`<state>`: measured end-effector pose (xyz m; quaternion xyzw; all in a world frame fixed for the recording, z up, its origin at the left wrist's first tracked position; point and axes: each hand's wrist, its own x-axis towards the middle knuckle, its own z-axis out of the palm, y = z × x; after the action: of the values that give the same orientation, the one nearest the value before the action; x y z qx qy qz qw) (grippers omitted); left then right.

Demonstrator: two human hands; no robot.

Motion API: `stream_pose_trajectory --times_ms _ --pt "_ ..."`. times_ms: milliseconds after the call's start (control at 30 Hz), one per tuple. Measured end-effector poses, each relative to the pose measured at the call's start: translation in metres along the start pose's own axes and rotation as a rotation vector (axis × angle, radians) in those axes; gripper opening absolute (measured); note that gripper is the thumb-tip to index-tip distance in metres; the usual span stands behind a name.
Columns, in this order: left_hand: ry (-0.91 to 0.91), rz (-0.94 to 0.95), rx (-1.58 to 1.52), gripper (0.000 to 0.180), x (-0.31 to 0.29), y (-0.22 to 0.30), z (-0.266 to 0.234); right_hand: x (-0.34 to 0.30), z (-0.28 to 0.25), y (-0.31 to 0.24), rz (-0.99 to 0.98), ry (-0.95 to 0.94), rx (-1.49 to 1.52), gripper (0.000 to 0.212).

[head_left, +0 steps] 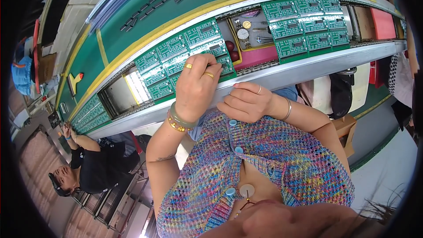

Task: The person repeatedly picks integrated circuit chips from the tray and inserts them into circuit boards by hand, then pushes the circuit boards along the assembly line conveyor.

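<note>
My left hand [196,86], wearing rings and bangles, is over a green circuit board panel [163,50] on the rail conveyor. Its fingertips are pinched together at the panel's right side, close to a black chip; what they hold, if anything, is hidden. Just right of it, my right hand [247,101] is curled closed by the metal rail [291,68] on my side. The inside of that hand is hidden too. A second board panel [304,28], with black chips fitted, lies farther right on the conveyor.
Between the panels, a tray [238,28] holds watches and small items. Loose black chips [152,9] lie in rows on the green bench beyond, near long clear tubes [116,0]. A yellow tool [75,81] lies at left. Another person [94,167] works farther down the line.
</note>
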<state>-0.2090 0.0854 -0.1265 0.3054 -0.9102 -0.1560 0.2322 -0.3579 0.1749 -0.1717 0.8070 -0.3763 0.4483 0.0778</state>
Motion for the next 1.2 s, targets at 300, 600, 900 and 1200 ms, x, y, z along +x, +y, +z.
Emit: stream_pose_trajectory --times_ms 300,600,900,1200 --pt "-0.107 0.069 0.136 0.017 -0.006 0.005 -0.012 0.003 -0.001 -0.002 -0.001 -0.010 0.021 0.015" --pt "0.332 -0.370 0.162 0.016 0.002 -0.157 -0.078 0.002 -0.001 -0.002 0.000 -0.045 0.007 0.016" --pt "0.224 -0.302 0.269 0.015 0.013 -0.167 -0.080 0.001 -0.002 -0.001 0.003 -0.062 -0.010 0.017" --pt "0.054 -0.217 0.058 0.013 0.010 -0.068 -0.047 0.004 -0.002 -0.001 0.012 -0.047 -0.017 0.015"
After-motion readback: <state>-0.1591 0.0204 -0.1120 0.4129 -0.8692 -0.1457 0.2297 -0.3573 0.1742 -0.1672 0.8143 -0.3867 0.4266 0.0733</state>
